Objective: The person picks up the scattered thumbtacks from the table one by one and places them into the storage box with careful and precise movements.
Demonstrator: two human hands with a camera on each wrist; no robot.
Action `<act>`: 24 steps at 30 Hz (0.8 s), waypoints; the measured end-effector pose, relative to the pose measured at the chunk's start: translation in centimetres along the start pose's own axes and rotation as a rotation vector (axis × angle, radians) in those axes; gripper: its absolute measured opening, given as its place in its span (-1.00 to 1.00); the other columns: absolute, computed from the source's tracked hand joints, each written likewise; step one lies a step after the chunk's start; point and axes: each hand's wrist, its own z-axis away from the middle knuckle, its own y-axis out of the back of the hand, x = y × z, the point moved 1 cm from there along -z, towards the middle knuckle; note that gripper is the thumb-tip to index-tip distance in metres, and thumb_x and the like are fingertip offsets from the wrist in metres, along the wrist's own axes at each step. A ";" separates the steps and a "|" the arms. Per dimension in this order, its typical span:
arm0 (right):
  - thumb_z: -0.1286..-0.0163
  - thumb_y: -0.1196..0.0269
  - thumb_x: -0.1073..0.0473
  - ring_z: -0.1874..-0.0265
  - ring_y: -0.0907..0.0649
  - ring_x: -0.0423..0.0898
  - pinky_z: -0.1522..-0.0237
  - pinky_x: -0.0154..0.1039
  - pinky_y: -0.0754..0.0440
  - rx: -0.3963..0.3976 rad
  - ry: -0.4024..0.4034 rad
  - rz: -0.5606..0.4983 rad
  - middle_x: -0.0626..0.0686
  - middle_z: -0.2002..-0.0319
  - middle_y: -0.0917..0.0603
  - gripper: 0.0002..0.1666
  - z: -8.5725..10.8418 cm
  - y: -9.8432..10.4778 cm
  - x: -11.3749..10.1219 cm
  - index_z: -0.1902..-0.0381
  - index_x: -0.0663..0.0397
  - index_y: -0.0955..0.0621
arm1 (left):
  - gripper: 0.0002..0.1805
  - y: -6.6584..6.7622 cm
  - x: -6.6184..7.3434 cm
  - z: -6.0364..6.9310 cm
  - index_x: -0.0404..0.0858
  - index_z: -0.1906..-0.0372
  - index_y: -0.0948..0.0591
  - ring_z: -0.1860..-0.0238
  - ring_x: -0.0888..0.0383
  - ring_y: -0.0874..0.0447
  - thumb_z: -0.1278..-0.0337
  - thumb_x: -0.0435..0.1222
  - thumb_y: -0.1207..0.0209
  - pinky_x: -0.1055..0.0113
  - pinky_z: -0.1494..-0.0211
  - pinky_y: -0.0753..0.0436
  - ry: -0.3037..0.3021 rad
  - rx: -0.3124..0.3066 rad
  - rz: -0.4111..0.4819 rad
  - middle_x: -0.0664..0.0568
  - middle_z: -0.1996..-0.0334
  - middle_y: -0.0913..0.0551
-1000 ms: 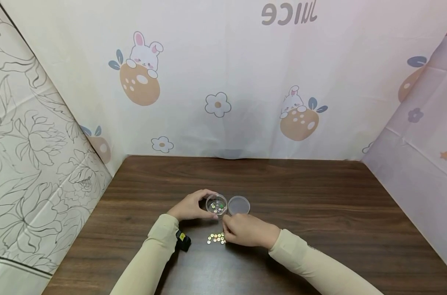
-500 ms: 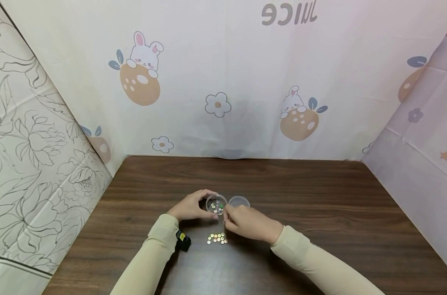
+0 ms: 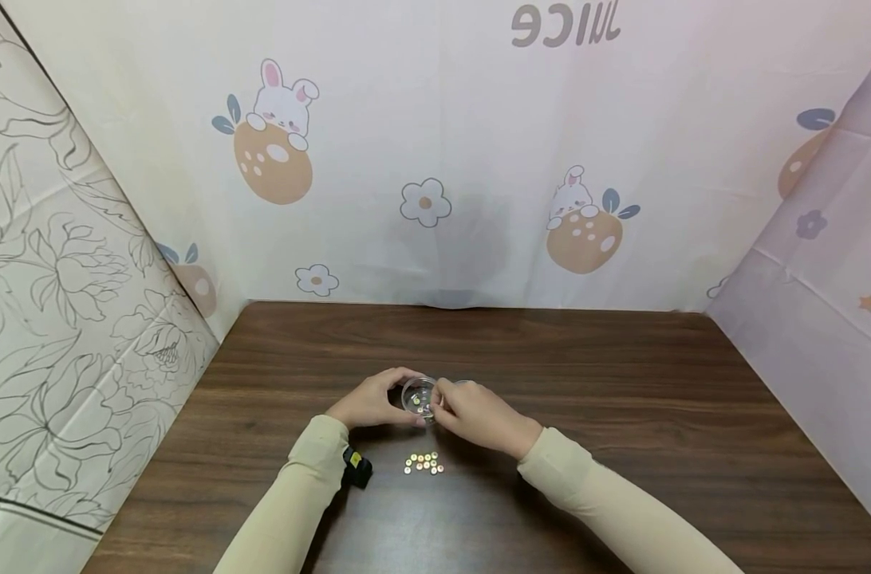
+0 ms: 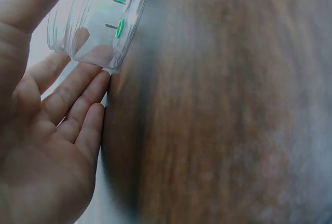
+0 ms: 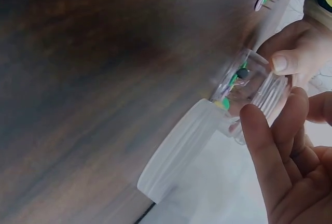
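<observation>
the left hand holds a clear jar, a few pins inside. the right hand is at its mouth, fingers bent; whether they pinch anything, i cannot tell. loose pins lie on the table between the wrists; a lid sits beside the jar.

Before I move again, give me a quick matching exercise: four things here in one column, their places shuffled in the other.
1. Left hand
2. Right hand
3. Frosted lid
4. Loose thumbtacks

A. In a small group on the table, nearer the person than the clear jar
B. With its fingers at the jar's open rim
C. Beside the jar, mostly hidden in the head view
D. Holding the jar by its side

Pairs: 1-D, 2-B, 3-C, 4-A
</observation>
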 end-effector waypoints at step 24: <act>-0.46 -0.18 0.26 0.75 -0.34 -0.37 0.65 -0.40 -0.38 -0.033 -0.030 0.031 -0.21 0.67 -0.46 -0.92 -2.7 -0.9 -0.2 0.29 0.05 -0.60 | -0.28 0.2 -0.5 0.0 -0.03 -0.32 -0.50 -0.06 0.17 -0.55 -0.01 -0.10 -0.51 0.14 -0.14 -0.53 0.003 -0.018 -0.038 0.15 -0.12 -0.56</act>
